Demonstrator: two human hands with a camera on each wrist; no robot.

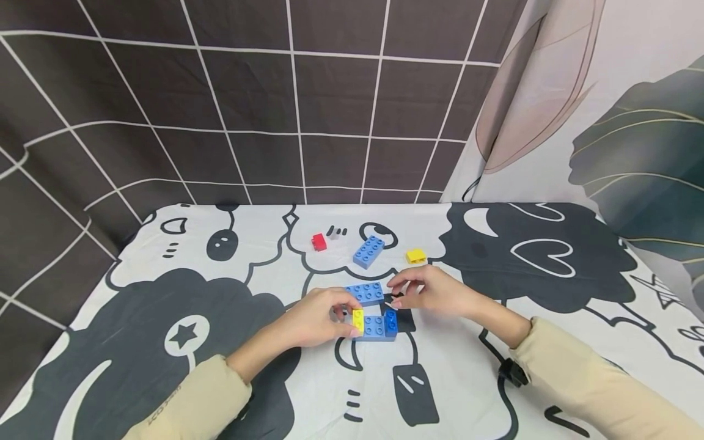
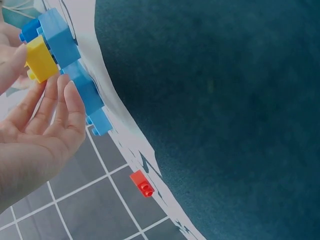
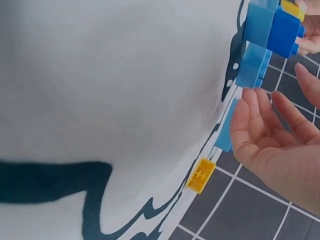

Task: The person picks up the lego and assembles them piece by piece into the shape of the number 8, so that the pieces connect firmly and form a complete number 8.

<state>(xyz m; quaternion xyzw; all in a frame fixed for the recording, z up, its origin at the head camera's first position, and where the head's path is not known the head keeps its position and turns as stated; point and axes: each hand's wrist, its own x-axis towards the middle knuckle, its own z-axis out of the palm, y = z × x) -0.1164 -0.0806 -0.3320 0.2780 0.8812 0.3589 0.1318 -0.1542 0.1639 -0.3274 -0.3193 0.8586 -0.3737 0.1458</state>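
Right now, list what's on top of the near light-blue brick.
The light-blue brick carries a yellow brick, pinched by the left hand, and a dark-blue brick, with bare studs between. What lies beneath both is covered.

Homelike corner, cartoon-printed table cover (image 1: 313,397), dark gridded cloth (image 1: 247,91), leaf-print curtain (image 1: 638,140)

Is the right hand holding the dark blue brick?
No, in the right wrist view a gap separates the dark blue brick from the right hand.
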